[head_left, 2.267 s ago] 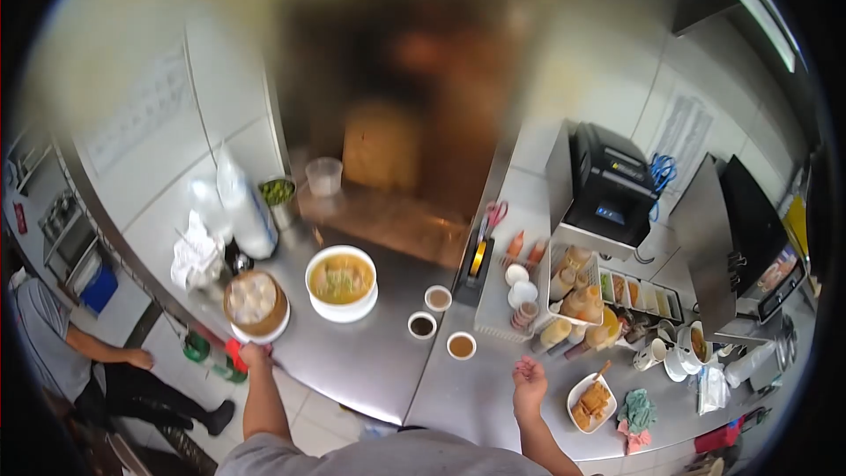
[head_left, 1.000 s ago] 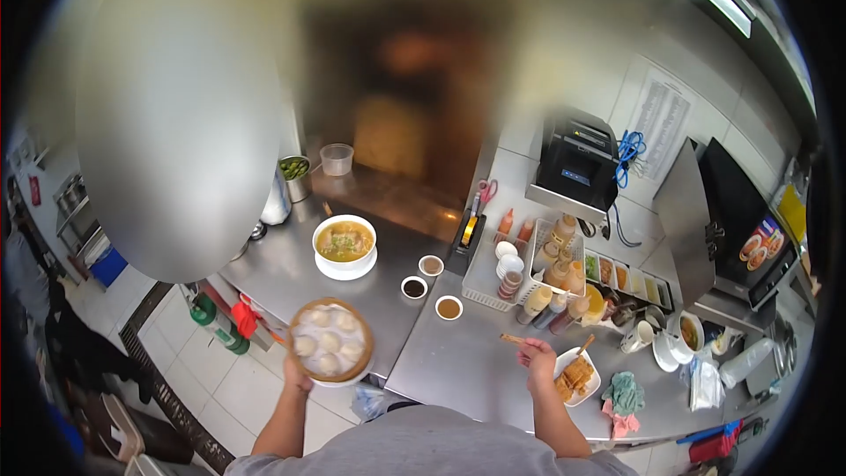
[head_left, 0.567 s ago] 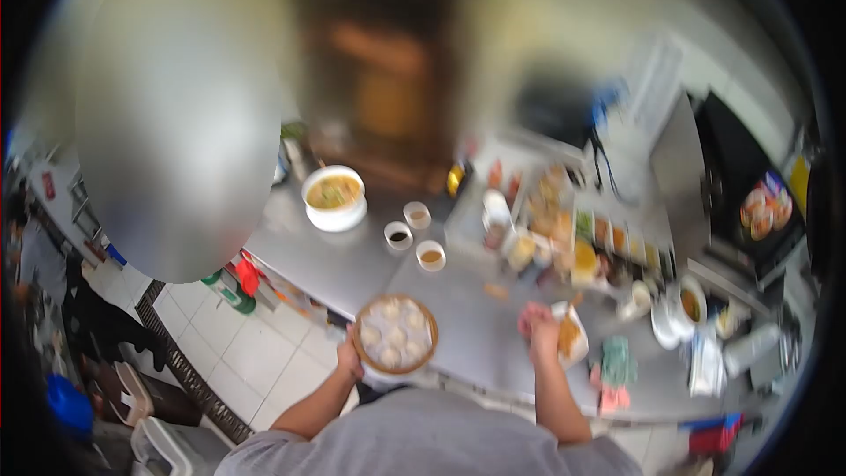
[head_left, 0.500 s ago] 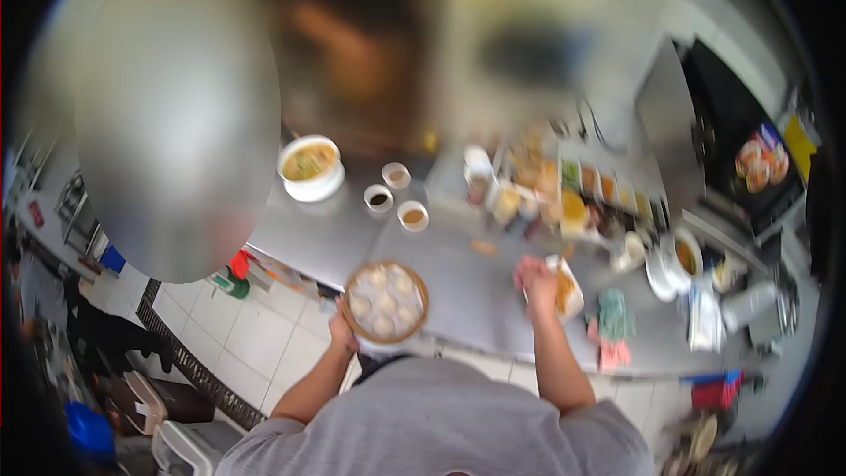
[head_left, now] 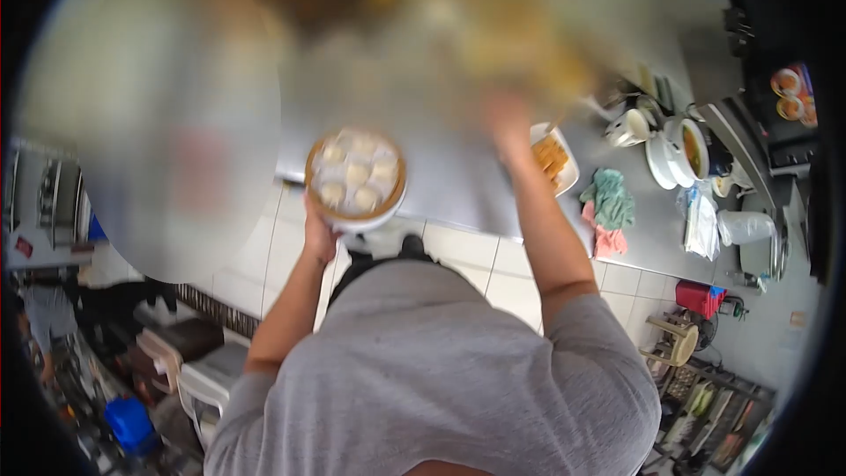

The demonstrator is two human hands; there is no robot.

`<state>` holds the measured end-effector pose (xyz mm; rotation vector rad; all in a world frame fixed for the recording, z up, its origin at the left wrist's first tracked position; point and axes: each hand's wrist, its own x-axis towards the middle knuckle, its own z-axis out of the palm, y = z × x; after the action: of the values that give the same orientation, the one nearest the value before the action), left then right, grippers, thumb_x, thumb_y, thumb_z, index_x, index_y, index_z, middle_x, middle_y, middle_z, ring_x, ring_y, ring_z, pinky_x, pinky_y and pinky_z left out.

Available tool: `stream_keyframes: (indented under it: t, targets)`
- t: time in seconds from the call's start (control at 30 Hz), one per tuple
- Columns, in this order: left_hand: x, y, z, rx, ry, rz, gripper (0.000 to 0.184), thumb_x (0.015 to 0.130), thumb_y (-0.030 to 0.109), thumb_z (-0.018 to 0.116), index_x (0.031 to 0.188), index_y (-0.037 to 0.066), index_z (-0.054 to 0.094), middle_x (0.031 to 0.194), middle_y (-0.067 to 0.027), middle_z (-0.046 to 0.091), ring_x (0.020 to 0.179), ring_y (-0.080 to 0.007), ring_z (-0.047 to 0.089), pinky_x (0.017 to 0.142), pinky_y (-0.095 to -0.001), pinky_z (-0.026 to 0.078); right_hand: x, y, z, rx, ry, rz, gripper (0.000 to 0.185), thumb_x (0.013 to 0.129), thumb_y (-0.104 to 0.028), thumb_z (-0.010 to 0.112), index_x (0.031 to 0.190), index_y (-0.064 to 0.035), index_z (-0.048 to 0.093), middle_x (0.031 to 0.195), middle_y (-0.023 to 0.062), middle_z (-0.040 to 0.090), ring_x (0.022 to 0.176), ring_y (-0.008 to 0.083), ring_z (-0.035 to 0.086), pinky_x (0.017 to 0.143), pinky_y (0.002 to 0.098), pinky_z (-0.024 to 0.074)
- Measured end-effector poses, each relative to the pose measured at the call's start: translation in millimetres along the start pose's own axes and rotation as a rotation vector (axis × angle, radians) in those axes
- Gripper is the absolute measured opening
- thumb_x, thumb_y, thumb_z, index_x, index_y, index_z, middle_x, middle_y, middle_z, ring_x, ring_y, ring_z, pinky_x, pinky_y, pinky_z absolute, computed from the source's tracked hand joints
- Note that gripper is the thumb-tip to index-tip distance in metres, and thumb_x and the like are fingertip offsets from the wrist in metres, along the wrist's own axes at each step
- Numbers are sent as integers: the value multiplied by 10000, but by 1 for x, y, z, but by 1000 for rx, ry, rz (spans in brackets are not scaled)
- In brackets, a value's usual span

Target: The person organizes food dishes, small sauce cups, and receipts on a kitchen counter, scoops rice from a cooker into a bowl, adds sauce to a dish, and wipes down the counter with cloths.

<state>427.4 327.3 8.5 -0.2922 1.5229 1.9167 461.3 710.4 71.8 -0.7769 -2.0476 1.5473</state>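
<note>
In head view I saw both hands. L hand (head_left: 320, 234) was at L lower side of the bamboo steamer (head_left: 352, 215), w/ the white dish (head_left: 381, 219) under it. The L grip was closed on this load; fingers underneath were hidden, so exact hold I could not tell. Steamer was about level, in front of the near edge of the steel worktop (head_left: 458, 185), w/ the floor (head_left: 464, 247) also visible below it. Inside it lay pale dumplings (head_left: 357, 174), side by side.

R hand (head_left: 507, 115) was reaching out over the worktop, but v. blurred. How far open the R grip was, or if it held smth., I could not tell. Just to R of its wrist stood the white bowl (head_left: 571, 178) w/ golden-brown pieces (head_left: 550, 159) in it.

Further R on the worktop lay the green cloth (head_left: 611, 200), w/ the pink cloth (head_left: 608, 241) partly under it, toward the near edge. Beyond them I saw the white mug (head_left: 627, 129), tilted in the view, and near it the white soup bowl (head_left: 699, 143). White packets (head_left: 701, 227) lay near the bowl. At far L, well apart from the steamer, was another person (head_left: 48, 313) in grey top. Upper part of view was too blurred to read.
</note>
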Motion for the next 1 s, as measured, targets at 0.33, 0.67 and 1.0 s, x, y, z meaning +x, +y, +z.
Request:
stream_keyframes:
  t: [0.33,0.67,1.0]
  targets:
    - [11,33,-10,264,129,-62,343,920,85,452,1250,22,382,901,-143,574,630,-232,636,563,-340,584,5,12,2,-412,-83,-102,338,744,-64,643,1079,-42,610,930,66,638,769,149,601,706,280,482]
    - [54,50,38,338,76,-65,420,829,-71,471,1229,8,369,872,-134,554,603,-230,647,519,-330,593,54,12,-28,-296,586,-127,519,684,-11,684,1171,6,506,1043,158,584,904,227,568,839,349,461]
    - [75,62,35,402,70,-57,388,809,-63,476,1193,-10,454,797,-155,617,522,-210,625,454,-331,570,65,17,-39,-506,554,-345,608,659,-135,755,1200,-13,505,1115,208,571,983,380,564,878,443,433]
